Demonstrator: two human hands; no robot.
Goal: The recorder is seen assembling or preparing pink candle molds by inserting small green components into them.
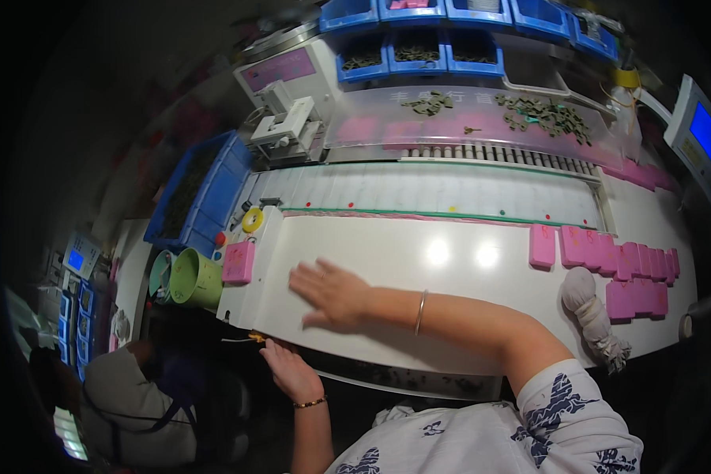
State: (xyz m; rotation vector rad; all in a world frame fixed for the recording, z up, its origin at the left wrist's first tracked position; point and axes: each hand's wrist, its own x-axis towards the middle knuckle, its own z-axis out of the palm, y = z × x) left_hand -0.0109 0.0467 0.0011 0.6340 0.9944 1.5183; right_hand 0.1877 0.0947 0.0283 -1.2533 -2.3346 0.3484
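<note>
My right hand [330,295] lies over the white tabletop [387,245] with its fingers stretched out and spread, slightly smeared by motion. Nothing shows in it. Just below the table's front left edge is my left hand [292,373], its fingers extended and partly in shadow. By its fingertips, at the table corner, there is a small orange-yellow piece [257,337] with a thin pale rod sticking out to the left. It looks close to the fingers, but I cannot tell whether they touch it. An open drawer [419,379] with small dark bits sits under the front edge.
Pink blocks [584,246] line the right side beside a wrapped cloth bundle [588,312]. A green cup [196,278], a pink box [238,262] and a blue bin [201,186] stand left. Behind are a roller rack [498,154], small metal parts [545,117] and a screen [705,130].
</note>
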